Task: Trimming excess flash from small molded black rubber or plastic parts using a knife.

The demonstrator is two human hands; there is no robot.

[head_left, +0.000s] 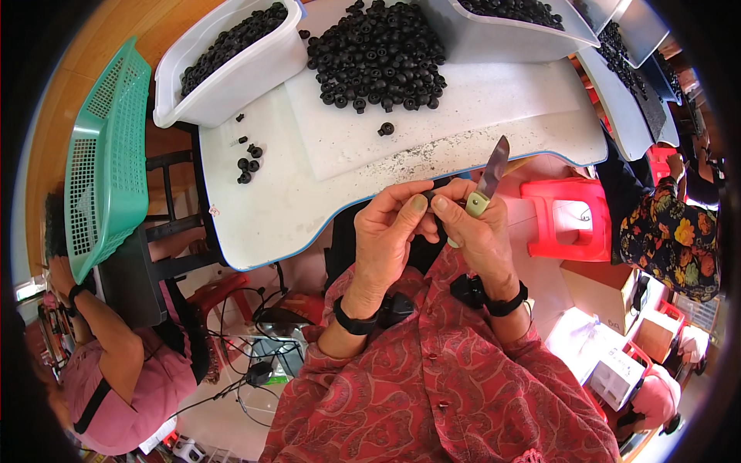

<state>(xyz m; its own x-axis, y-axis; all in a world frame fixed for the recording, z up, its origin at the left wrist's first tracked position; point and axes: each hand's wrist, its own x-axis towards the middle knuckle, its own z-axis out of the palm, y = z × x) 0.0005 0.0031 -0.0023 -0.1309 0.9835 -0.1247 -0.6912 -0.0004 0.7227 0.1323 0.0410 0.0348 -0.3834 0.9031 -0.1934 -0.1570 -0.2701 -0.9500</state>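
Black part (434, 207) sits pinched between both hands, just below the near edge of the white table (278, 208), mostly hidden by the fingers. Left hand (390, 231): thumb and fingertips closed on the part. Right hand (475, 231): fingers clenched around a knife (486, 185) with a pale green handle, thumb pressed to the part; blade points up and slightly right, tilted. Both wrists carry black bands.

Pile of black parts (378, 54) lies on a white board (463, 108) at the table's far side, one stray part (386, 128) apart from it. White bin (231, 77) at left holds more parts. Green basket (104, 154) stands left of the table. Red stool (567, 216) is right of the hands.
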